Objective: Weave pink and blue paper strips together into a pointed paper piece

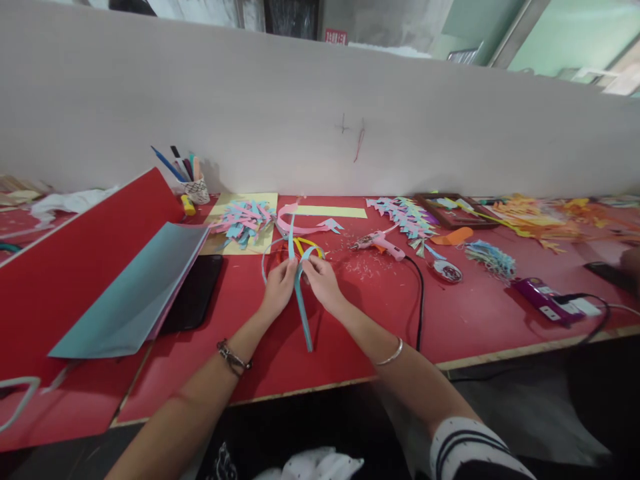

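Light blue paper strips pass between my two hands over the middle of the red table. My left hand pinches a strip that stands up above the fingers. Close beside it, my right hand grips a strip that curls over near the fingertips, while a tail hangs down toward me. Whether this is one folded strip or several, I cannot tell. Just behind the hands lie yellow-handled scissors, partly covered, and a pink paper band. A pink glue gun rests to the right.
Pink and blue paper pieces lie on a yellow sheet at left. A red board, blue paper and black tablet stand nearer. A pen cup is behind. Rightward are a purple power strip and a person's hand.
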Available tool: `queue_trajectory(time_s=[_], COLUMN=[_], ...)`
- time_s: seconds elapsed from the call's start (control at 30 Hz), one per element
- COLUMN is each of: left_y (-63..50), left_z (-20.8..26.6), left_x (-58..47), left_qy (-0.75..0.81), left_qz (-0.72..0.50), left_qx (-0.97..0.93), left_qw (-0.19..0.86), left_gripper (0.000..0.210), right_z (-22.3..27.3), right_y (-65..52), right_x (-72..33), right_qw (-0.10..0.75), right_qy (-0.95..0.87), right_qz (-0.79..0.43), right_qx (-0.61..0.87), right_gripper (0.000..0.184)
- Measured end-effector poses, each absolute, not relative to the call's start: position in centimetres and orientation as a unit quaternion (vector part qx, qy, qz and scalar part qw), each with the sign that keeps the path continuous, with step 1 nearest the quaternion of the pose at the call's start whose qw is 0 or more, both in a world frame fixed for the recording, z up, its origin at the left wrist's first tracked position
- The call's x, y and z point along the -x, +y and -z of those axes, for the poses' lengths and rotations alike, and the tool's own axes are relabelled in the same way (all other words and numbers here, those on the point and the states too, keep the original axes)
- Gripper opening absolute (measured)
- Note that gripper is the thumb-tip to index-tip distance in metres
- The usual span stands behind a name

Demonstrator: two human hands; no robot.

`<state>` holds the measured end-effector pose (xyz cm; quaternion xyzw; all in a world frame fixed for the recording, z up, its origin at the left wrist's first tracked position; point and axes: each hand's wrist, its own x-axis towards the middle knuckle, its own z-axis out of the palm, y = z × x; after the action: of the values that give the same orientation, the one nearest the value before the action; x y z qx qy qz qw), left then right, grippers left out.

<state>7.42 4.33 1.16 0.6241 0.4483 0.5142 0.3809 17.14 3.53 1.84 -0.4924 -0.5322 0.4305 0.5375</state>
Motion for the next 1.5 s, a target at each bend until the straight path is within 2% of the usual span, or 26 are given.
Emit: queue_trajectory(time_s=[0.17,0.63,0.97,1.33,1.5], left_y=[4.28,4.12,4.17,4.38,4.44], left_z=[-1.38,-1.09,-1.33,-0.79,-0.84], left_x=[-7.53,-7.11,-7.43,-7.1,-7.21], left_qy=[0.435,0.471,0.438,0.457,0.435], left_qz=[-0.491,-0.533,-0.487,-0.533,-0.513], left_qx=[-0.654,-0.626,-0.681,-0.647,-0.671], left_qw=[0.378,0.32,0.329,0.298,0.312], left_gripper=[0.031,0.031,0.022,0.032,0.033], right_z=[-1.9,-1.95,-1.84,-1.83,-1.56], right_y=[3.61,3.3,3.53,3.22,3.47], right_x=[-17.2,-16.76,-17.08,-16.62,-16.72], right_qw=[0.566,0.521,0.561,0.533,0.569], right_qy=[-0.502,-0.528,-0.501,-0.514,-0.468], right_qz=[-0.433,-0.478,-0.452,-0.504,-0.503], right_qx=[0.49,0.471,0.48,0.445,0.453], right_gripper=[0.029,0.024,0.029,0.024,0.027])
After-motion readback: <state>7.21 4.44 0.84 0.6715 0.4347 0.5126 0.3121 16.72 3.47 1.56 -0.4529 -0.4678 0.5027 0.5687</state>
